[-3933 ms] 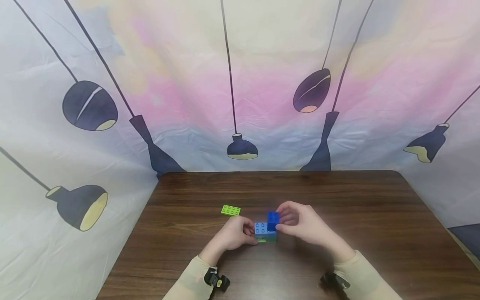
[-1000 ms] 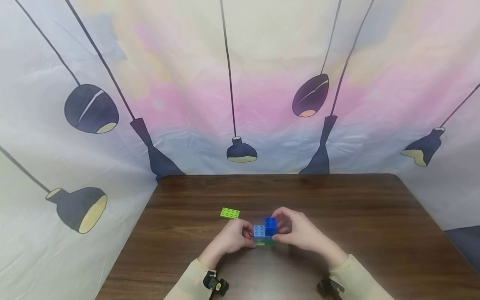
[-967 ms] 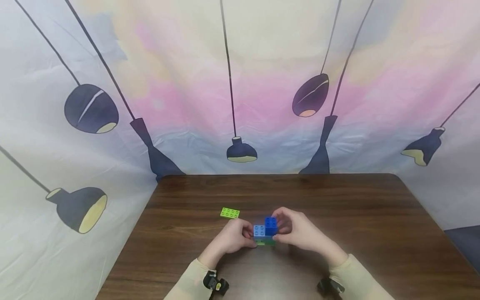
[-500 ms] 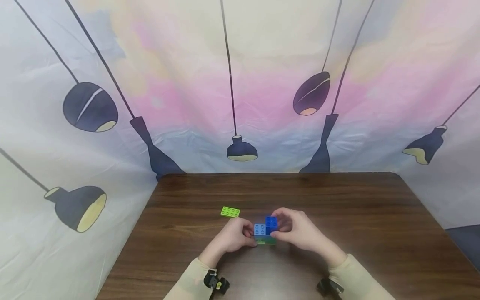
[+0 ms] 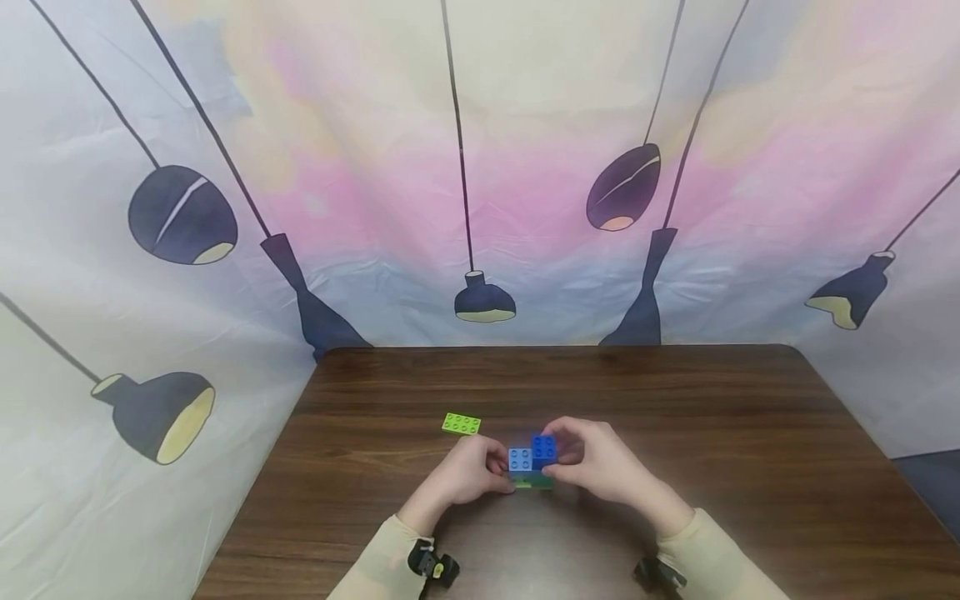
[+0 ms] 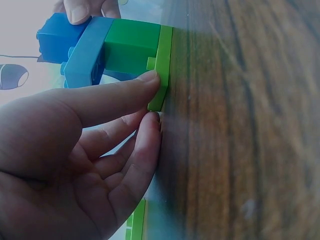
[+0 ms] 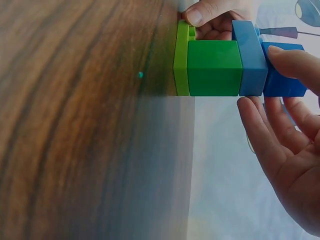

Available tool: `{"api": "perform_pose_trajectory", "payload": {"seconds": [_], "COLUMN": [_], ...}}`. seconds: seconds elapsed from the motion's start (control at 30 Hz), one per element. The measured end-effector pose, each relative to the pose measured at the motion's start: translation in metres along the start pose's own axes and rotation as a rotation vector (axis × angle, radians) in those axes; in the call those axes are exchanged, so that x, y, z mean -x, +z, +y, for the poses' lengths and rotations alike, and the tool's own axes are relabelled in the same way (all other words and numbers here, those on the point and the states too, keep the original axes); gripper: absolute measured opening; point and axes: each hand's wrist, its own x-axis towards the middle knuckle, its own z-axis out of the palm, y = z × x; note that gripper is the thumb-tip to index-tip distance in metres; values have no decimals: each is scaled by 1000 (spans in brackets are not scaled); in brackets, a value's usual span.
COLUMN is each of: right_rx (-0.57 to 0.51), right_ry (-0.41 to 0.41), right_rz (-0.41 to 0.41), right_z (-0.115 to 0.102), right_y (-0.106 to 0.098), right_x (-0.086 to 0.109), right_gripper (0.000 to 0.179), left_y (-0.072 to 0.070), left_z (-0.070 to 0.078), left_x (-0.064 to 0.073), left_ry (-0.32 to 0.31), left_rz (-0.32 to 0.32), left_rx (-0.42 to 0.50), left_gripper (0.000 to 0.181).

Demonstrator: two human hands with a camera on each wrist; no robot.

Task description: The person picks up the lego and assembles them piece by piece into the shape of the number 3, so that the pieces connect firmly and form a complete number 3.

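A small stack of toy building bricks stands on the table between both hands. At its base lies a lime green plate [image 6: 165, 55]. Above that come a green brick [image 7: 214, 68], a light blue plate [image 7: 251, 60] and, at the right end on top, a dark blue brick [image 5: 543, 445]. My left hand [image 5: 467, 473] pinches the base's left end between thumb and fingers. With thumb in front and fingers behind, my right hand [image 5: 603, 460] grips the dark blue brick. In the right wrist view, one right fingertip reaches beside the light blue plate.
A loose lime green plate [image 5: 461, 423] with studs up lies on the dark wooden table [image 5: 675, 392], just beyond my left hand. Behind the table hangs a cloth [image 5: 540, 233] printed with lamps.
Since the oldest frame, the dark blue brick has come down onto the light blue plate, my right hand moving lower with it. My left hand keeps its hold on the base.
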Motion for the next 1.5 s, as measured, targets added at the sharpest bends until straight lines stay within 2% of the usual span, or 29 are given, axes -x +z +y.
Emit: {"api": "perform_pose_trajectory", "payload": {"seconds": [0.33,0.57,0.9,1.23,1.5], "right_rx": [55,99,103,118,105], "right_ry": [-43,-54,-63,-37,-69], "right_rz": [-22,11,15,-2,-34], "right_z": [1,-1,1,-2,6], "right_y": [-2,-1,-1,-3,-5], "right_x": [0,1,1,2,0], "right_gripper": [35,36,36,37,42], "left_y": [0,-1,-1,1,1], "left_z": [-1,-1,0,-2,-1], "left_x": [1,0,-1,0,1], "left_ry": [20,20,27,11,7], "left_rz": [4,4,0,3,5], "left_rx": [-2,-1,0,-2,0], "left_gripper": [24,24,24,23,23]}}
